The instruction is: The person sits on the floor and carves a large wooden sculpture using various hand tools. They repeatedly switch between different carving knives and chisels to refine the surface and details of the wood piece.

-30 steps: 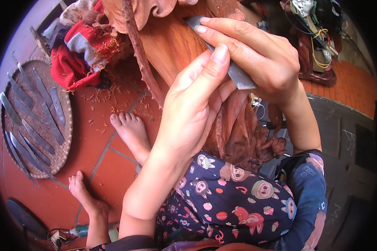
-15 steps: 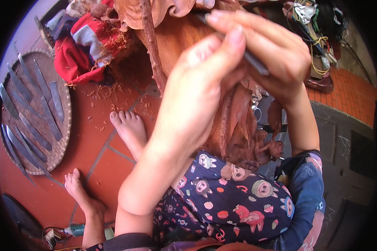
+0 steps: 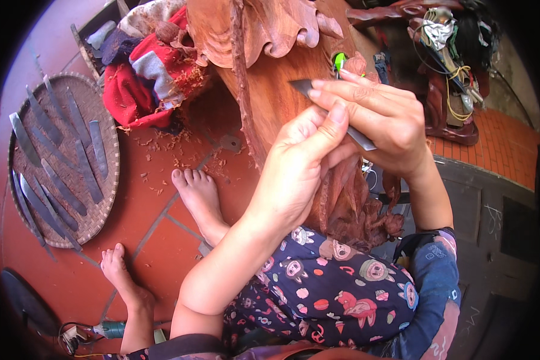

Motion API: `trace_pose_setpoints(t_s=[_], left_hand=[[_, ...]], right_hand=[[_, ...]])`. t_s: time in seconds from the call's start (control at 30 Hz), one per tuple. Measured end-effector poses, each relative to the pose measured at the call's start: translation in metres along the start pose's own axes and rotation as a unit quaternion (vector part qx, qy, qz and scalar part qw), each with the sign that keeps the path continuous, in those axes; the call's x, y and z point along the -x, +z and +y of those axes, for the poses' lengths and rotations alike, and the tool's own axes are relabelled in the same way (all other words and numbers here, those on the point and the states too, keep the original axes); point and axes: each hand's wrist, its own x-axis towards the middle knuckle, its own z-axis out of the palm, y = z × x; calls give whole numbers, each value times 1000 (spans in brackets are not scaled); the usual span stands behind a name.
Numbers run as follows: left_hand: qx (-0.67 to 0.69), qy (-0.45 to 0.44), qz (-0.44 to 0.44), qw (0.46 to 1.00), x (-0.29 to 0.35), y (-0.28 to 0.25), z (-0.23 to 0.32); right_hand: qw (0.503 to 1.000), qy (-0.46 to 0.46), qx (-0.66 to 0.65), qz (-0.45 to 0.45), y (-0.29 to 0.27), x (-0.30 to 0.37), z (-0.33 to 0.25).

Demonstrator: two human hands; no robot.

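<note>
A dark, flat carving knife [image 3: 362,140] with a slanted tip is held across my two hands. My right hand [image 3: 396,123] wraps over it from the right, its fingers lying along the blade. From below, my left hand [image 3: 294,162] closes on it too, the thumb pressing beside the blade; some of its fingers are hidden. The knife's tip points up and left over a smooth brown stretch of a wooden carving [image 3: 276,84]. Beyond the tip, scrolled relief edges [image 3: 270,36] curl across the wood. Rough carved branches and figures [image 3: 366,222] stand close to my lap.
On the left a round woven tray [image 3: 111,198] holds several flat steel blades [image 3: 63,186]. Red and grey cloths [image 3: 132,90] dusted with shavings lie near the carving. Wood shavings [image 3: 156,174] litter the tiled floor. Cords and tools [image 3: 453,66] pile up at the far right.
Both hands have drawn the knife back toward me from the scrolled edge, so its tip now shows over the smooth wood. The whole view has shifted slightly.
</note>
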Motion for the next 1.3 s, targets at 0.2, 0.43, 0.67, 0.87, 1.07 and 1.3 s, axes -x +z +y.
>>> trace_pose_setpoints(t_s=[0.2, 0.43, 0.67, 0.87, 1.07, 1.3], left_hand=[[-28, 66, -33, 997, -4, 2, 4], [-27, 90, -50, 994, -2, 2, 7], [5, -14, 7, 1000, 4, 3, 1], [20, -6, -1, 1000, -5, 5, -6], [3, 87, -56, 995, -8, -2, -3], [57, 23, -8, 998, 13, 2, -7]], right_hand=[[999, 14, 44, 22, 1, -3, 3], [996, 85, 17, 10, 1, 1, -1], [999, -11, -31, 20, 0, -6, -4], [999, -30, 46, 3, -4, 1, 6], [997, 83, 3, -1, -4, -1, 4], [999, 12, -29, -24, -8, 1, -7]])
